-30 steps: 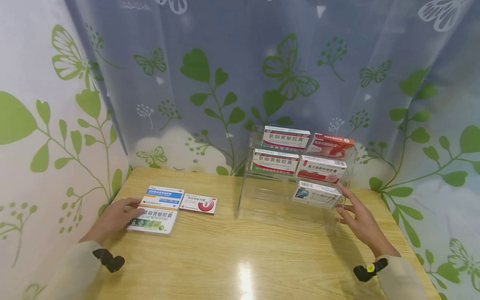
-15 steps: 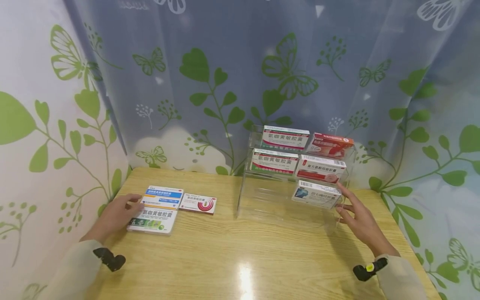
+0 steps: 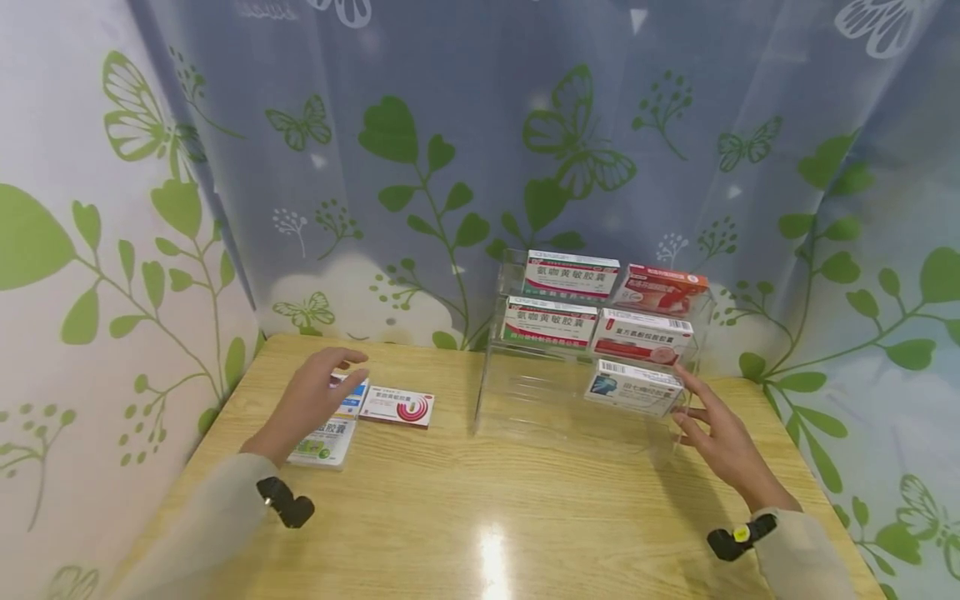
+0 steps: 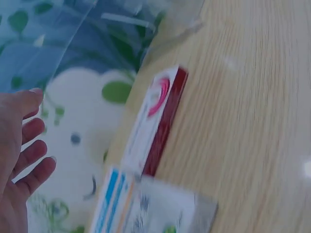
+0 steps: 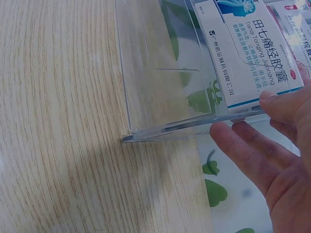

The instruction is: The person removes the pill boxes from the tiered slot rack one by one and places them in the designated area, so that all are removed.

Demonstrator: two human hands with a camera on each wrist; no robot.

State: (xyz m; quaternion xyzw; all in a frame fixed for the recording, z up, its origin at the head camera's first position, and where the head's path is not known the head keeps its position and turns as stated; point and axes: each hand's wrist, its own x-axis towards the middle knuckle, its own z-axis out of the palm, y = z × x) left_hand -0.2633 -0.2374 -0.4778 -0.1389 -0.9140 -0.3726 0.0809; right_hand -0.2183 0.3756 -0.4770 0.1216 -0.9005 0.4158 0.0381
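My left hand (image 3: 313, 402) hovers over two flat medicine boxes at the left, fingers loosely bent and holding nothing. It partly hides the blue-striped box (image 3: 351, 405) and the white-and-green one (image 3: 330, 442) in front of it. Beside them lies a small white medicine box (image 3: 396, 407) with a pink ring design and a dark red side. My right hand (image 3: 722, 442) grips the right side of a clear stepped display rack (image 3: 525, 404), its fingertips by the end of a white medicine box (image 5: 252, 58) with a blue head picture, on the front step.
Higher on the rack stand two green-and-red boxes (image 3: 572, 277), a red box (image 3: 662, 292) and a white-and-red box (image 3: 642, 337). The wooden table (image 3: 420, 517) meets a leaf-patterned curtain (image 3: 420, 217) at the back and sides.
My left hand has lifted from the left edge of the flat boxes and moved right and forward, over them. The right hand, rack and boxes stay where they were.
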